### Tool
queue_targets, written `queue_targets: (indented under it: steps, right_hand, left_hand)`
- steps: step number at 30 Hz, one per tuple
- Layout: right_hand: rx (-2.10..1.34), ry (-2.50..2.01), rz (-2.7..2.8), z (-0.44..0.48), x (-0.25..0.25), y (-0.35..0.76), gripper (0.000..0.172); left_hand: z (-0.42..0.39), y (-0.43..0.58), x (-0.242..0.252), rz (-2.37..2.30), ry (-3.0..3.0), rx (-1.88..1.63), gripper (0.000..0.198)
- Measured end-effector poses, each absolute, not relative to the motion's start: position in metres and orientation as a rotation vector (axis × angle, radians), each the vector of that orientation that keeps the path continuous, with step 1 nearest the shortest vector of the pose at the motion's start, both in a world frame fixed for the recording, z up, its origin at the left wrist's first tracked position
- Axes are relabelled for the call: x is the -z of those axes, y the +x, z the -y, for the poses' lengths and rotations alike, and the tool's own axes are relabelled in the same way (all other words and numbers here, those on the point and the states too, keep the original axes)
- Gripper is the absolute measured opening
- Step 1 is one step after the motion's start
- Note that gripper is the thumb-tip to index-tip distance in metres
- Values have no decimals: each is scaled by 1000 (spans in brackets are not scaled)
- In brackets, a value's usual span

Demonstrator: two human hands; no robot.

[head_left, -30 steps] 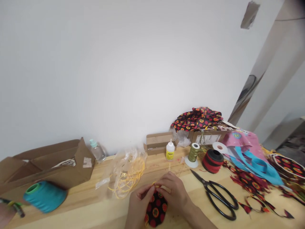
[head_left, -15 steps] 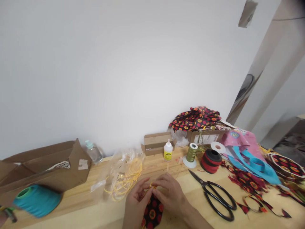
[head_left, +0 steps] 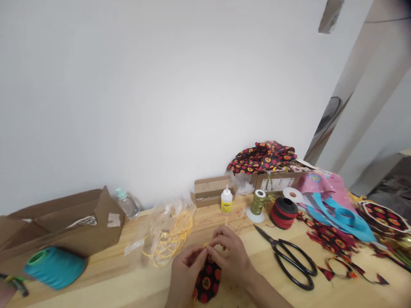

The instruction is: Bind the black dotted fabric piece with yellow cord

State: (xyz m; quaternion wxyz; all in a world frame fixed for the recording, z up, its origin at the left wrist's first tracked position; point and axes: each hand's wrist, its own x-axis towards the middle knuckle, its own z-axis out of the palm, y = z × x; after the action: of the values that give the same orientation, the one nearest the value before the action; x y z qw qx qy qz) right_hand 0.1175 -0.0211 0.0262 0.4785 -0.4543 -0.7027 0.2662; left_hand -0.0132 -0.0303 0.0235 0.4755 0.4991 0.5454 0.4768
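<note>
Between my hands is a small black fabric pouch (head_left: pixel 208 280) patterned with red and orange round motifs. Yellow cord (head_left: pixel 205 245) shows at its top, and a bit of the same cord at its lower left. My left hand (head_left: pixel 186 269) pinches the top edge from the left, fingers closed. From the right, my right hand (head_left: pixel 229 254) pinches the same top edge by the cord, its fingers bent. The fingertips of both hands nearly meet, so the exact hold on the cord is hidden. A loose bundle of yellow cord (head_left: pixel 173 239) lies in clear plastic beyond my left hand.
Black scissors (head_left: pixel 290 261) lie to the right. Behind stand a glue bottle (head_left: pixel 226 201), a green thread spool (head_left: pixel 257 203) and a red-and-black ribbon roll (head_left: pixel 283 212). Fabric scraps (head_left: pixel 334 239) cover the right side. A cardboard box (head_left: pixel 105 231) and teal thread cone (head_left: pixel 54 267) sit left.
My right hand has lifted slightly and its fingers are more bent. The pouch shows a little more between the hands. The view has shifted slightly.
</note>
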Motion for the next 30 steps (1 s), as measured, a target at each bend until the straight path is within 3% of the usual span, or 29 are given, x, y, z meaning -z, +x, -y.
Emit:
queue_targets:
  steps: [3, 12, 20, 25, 30]
  right_hand:
    - [-786, -1071, 1583, 20, -28, 118, 6]
    - [-1393, -886, 1031, 12, -29, 128, 25]
    - [-1837, -573, 701, 16, -29, 134, 14]
    - [-1741, -579, 554, 12, -25, 135, 11]
    - [-1312, -945, 907, 9, -30, 136, 16]
  left_hand:
    - [32, -14, -25, -1339, 1246, -1137, 16]
    - [28, -20, -17, -1411, 1242, -1072, 20]
    - [29, -18, -24, -1372, 1252, -1113, 18]
    - [32, -18, -26, -1357, 1210, -1097, 20]
    - [32, -21, -17, -1333, 1147, -1064, 22]
